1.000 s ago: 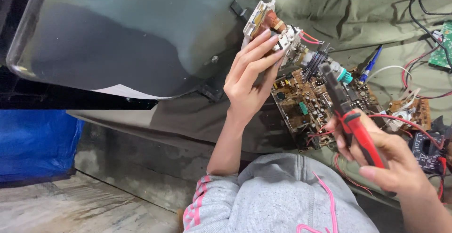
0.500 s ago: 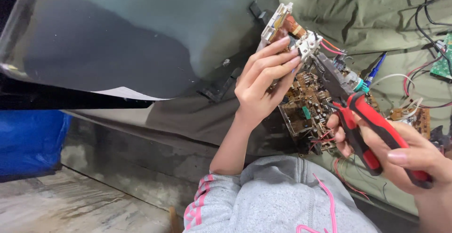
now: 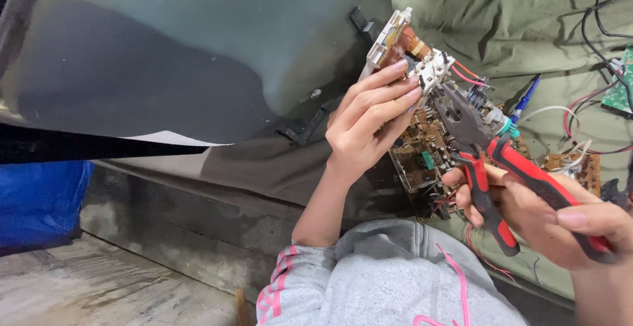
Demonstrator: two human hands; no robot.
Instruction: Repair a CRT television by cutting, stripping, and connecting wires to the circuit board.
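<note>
- Olive-green cloth (image 3: 527, 29) covers the work surface, creased and littered with parts; at the lower left a concrete ledge drops to a dusty floor.
- Held up over that cloth is a brown circuit board (image 3: 425, 148), crowded with components, with a white plastic part (image 3: 432, 69) and a copper-wound coil (image 3: 412, 39) at its upper end.
- The left hand (image 3: 369, 125) grips the board's upper end — fingers curled over the white part, thumb hidden behind.
- The right hand (image 3: 560, 217) is closed around the red-and-black handles of a pair of pliers (image 3: 478, 148); the dark jaws point up into the board just below the white part, handles slightly spread.
- Red wires (image 3: 465, 75) run off the board beside the plier head.
- Just beyond, on the cloth, lie a blue-handled tool (image 3: 527, 98) and a second small brown board (image 3: 570, 164) with white and red leads; a green board (image 3: 621, 82) sits at the right edge.
- A large grey picture tube (image 3: 198, 49) — glass face dull — fills the upper left.
- Blue plastic (image 3: 39, 201) lies at the far left.
- Grey clothing with pink stripes and a pink cord (image 3: 395, 280) shows below.
</note>
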